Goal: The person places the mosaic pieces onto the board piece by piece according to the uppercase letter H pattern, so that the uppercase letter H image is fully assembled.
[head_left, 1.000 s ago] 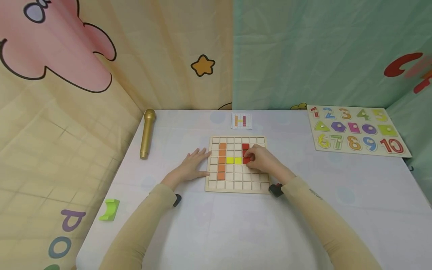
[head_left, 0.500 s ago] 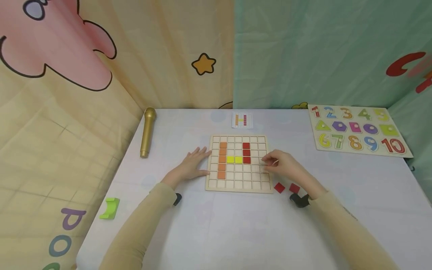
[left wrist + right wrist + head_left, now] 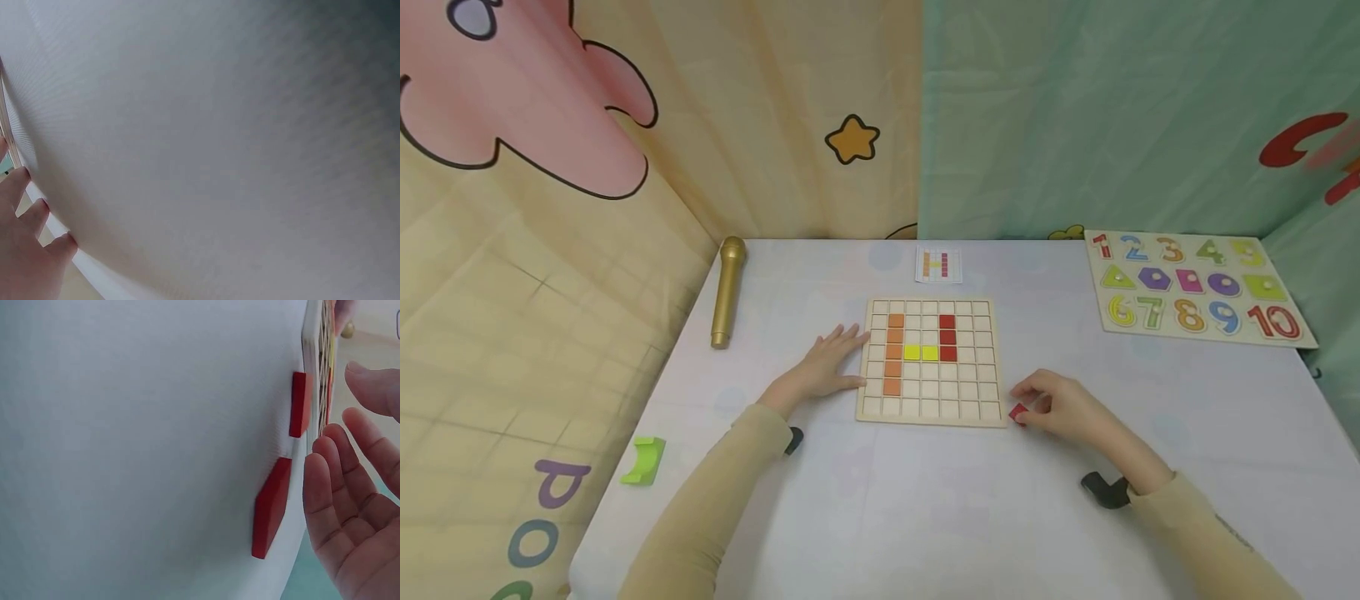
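A wooden grid board (image 3: 910, 409) lies on the table with orange tiles (image 3: 892, 368) in one column, yellow tiles (image 3: 921, 352) in the middle and red tiles (image 3: 948, 337) in another column. My left hand (image 3: 820, 367) rests beside the board, spread fingers touching its left edge. My right hand (image 3: 1063, 408) is over a loose red tile (image 3: 1018, 414) right of the board, thumb and fingertips near it. In the right wrist view the thumb and fingers are apart, and two red tiles lie flat on the table: a near one (image 3: 272, 509) and a far one (image 3: 300, 405).
A pattern card (image 3: 938, 266) lies behind the board. A gold microphone (image 3: 727, 292) is at the back left, and a green curved block (image 3: 643, 461) sits at the left edge. The number-and-shape puzzle board (image 3: 1195, 325) is at the back right.
My right hand has left the red column on the board and moved right and toward me, down to the loose red tiles. The left hand stays at the board's edge.
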The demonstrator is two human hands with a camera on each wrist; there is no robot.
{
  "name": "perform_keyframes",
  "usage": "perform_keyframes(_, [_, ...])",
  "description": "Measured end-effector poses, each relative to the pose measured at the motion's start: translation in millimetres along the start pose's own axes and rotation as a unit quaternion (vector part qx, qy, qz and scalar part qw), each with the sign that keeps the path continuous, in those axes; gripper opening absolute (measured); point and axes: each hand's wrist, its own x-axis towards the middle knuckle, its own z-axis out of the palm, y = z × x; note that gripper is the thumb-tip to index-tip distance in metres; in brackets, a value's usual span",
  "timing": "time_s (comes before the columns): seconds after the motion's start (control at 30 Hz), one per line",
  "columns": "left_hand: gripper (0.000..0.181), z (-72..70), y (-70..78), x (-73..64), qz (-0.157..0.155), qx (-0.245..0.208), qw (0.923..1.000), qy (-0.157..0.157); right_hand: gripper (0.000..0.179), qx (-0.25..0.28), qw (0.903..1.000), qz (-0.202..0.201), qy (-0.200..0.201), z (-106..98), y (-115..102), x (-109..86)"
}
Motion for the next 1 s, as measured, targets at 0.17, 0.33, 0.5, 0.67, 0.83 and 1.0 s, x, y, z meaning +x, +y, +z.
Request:
perform_keyframes(0.17, [0.087, -1.1, -0.2, 0.5, 0.005, -0.001, 1.0, 0.006, 0.026, -0.008, 1.0, -0.004, 0.0, 3.5, -0.4, -2.4])
perform_keyframes(0.33, [0.087, -1.5, -0.4, 0.2, 0.003, -0.004, 1.0, 0.004, 0.026, -0.027, 0.9995, 0.008, -0.011, 4.8, -0.9, -3.7])
perform_keyframes(0.5, [0.087, -1.0, -0.5, 0.1, 0.0, 0.0, 1.0, 0.0, 0.026, -0.038, 0.999, -0.001, -0.021, 5.9, -0.7, -4.2])
perform_keyframes(0.67, [0.087, -1.0, 1.1, -0.6, -0.009, -0.002, 0.9999, -0.004, 0.027, -0.051, 0.9984, -0.002, -0.026, 7.1, -0.8, -4.1])
perform_keyframes(0.83, [0.087, -0.5, 2.2, -0.7, -0.009, -0.002, 1.0, -0.003, 0.025, -0.056, 0.9979, 0.001, -0.032, 6.6, -2.4, -4.2])
perform_keyframes(1.0, [0.087, -1.0, 2.0, -0.8, -0.006, -0.001, 1.0, -0.003, 0.025, -0.071, 0.997, -0.006, -0.032, 6.1, -2.1, -4.1])
